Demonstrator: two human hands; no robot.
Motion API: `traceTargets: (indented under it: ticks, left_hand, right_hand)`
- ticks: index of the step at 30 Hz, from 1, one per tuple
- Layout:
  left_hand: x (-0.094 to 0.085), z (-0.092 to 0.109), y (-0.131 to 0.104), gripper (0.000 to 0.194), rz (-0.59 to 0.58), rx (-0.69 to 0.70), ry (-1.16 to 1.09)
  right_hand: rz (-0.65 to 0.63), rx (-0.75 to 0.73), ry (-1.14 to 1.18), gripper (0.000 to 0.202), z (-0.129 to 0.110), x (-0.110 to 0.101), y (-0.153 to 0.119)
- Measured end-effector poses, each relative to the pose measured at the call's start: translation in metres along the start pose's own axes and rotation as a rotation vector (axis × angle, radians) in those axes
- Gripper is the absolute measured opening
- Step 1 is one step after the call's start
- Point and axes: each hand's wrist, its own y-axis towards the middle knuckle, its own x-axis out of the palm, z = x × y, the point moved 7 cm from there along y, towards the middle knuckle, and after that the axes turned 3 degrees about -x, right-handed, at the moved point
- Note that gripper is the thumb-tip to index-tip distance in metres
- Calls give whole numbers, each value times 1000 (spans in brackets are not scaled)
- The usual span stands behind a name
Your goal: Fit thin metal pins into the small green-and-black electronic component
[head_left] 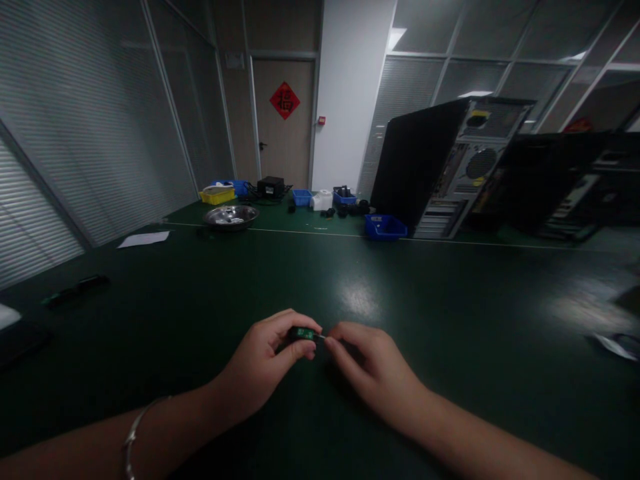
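Note:
Over the near middle of the dark green table, my left hand (273, 353) grips a small dark piece with a green circuit-board face (303, 333) between thumb and fingers. Pale marks show on that green face. Close by on its right, my right hand (367, 363) is closed in a pinch on a thin, light metal-looking strip (321, 337). The strip spans the narrow gap between my fingertips and reaches the green-faced piece. Its exact kind is too small to make out. A silver bracelet (131, 437) circles my left wrist.
A metal bowl (231, 217), a yellow bin (217, 195), a blue bin (385, 227) and a black computer case (450, 167) stand toward the back. White paper (143, 239) and dark parts (75, 290) lie at left. A small white-and-dark item (617, 347) lies at far right.

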Motion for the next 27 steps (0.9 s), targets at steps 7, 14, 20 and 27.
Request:
traceTargets:
  ticks: [7,14,20,27]
  left_hand:
    - [1,0,0,17,-15,-20,-62]
    - [1,1,0,17,-24,-36,-87]
    - [-1,-2,-1,17,7,0,54]
    - [1,-5,0,18,-33,-18,-75]
  right_hand:
    - [1,-7,15,23,-1,0,0]
    - [10,-23,21,22,-3,-1,-1]
    - [9,-1,4,22,0,1,0]
    - [13,-3,-1,23,-1,1,-1]
